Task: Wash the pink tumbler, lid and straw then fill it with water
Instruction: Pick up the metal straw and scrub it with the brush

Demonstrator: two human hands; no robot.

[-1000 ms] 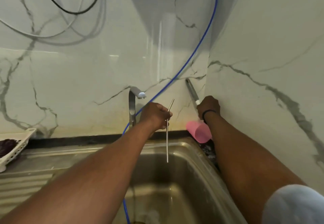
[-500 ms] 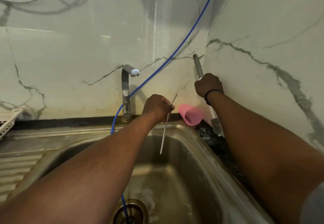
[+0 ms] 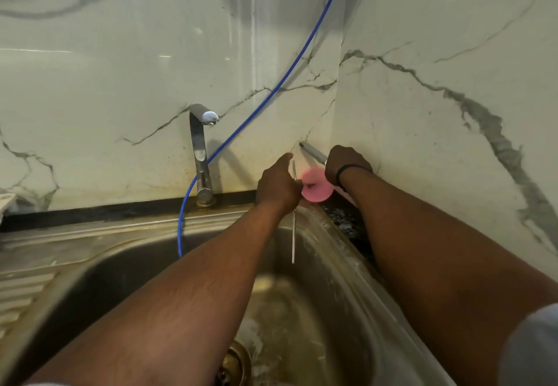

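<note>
Tap [image 3: 201,156]: one, dry, no stream showing. One blue hose [image 3: 265,96] drops past it into the sink [image 3: 120,271].

Your left hand [image 3: 279,185] has slid right since half a second ago and now meets the pink tumbler [image 3: 317,186]; fingers curled around the one metal straw [image 3: 293,228], which hangs nearly upright over the basin, no longer slanted.

The tumbler lies tipped on the ledge in the back right corner, one only. No lid in view.

Your right hand [image 3: 344,167] has dropped lower along the corner, clenched around one grey-handled brush [image 3: 312,152], its handle now laid flatter. Likely reading: you are closing both tools on the tumbler, so washing looks about to start; filling is far off.
</note>
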